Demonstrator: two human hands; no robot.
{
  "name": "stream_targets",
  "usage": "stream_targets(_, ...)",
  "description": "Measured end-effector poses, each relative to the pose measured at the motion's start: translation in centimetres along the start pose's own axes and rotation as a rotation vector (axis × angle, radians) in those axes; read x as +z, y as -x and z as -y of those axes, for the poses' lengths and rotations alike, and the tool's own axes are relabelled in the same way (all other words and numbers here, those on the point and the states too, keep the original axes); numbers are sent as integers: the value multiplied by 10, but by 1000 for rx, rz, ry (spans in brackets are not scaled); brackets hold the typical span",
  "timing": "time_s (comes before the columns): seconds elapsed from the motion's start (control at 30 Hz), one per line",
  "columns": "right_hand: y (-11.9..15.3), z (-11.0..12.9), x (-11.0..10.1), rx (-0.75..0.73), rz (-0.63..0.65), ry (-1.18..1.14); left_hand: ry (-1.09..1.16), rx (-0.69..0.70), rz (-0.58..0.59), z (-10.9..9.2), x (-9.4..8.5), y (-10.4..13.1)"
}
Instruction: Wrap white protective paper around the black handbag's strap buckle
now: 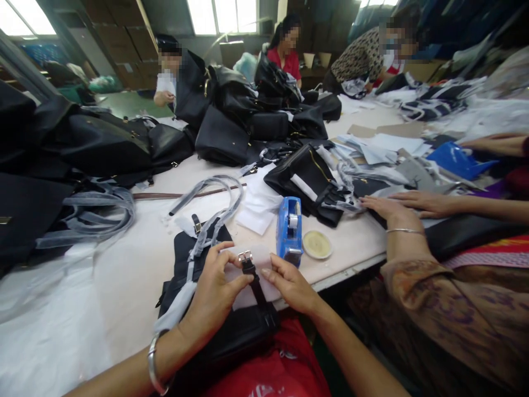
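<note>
The left hand [219, 286] pinches the strap [258, 289] between thumb and fingers, just below the buckle [244, 257]. The right hand [291, 284], fingers bent, holds the edge of the white sheet [264, 264] behind the strap. The bag [182, 270] lies under and beside the left hand; the blue tape dispenser [289, 231] stands just beyond the right.

Black bag [177, 275] with silver-buckled strap [257, 289], flat at the table's [136, 264] near edge.
</note>
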State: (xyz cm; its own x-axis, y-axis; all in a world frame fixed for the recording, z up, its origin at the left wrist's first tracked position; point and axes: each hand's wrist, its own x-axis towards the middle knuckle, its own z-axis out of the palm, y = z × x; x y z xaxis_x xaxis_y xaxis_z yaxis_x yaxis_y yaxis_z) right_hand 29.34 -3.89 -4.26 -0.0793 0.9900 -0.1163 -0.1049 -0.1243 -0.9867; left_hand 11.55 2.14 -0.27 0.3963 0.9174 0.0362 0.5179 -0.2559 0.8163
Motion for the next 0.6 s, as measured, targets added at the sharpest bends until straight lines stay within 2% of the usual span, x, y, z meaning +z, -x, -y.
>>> stream_targets(0.1,-3,-1,7,15,25,-205,6,-15,-77,5,4,-6)
stream_targets(0.27,-9,-6,16,18,-19,-357,170,-163,-76,5,8,-11)
stream_targets(0.33,-11,-9,19,21,-69,-373,402,-266,6,2,8,-10)
stream_targets(0.43,-11,-12,21,7,-153,-311,806,-411,292,-1,7,-7)
stream_targets(0.47,-11,-13,21,3,-179,-276,890,-443,355,-1,8,-6)
stream_targets(0.5,-10,-13,21,0,-198,-246,940,-472,386,-1,9,-6)
stream_targets(0.6,-10,-16,19,-10,-225,-182,1011,-528,365,-1,14,-6)
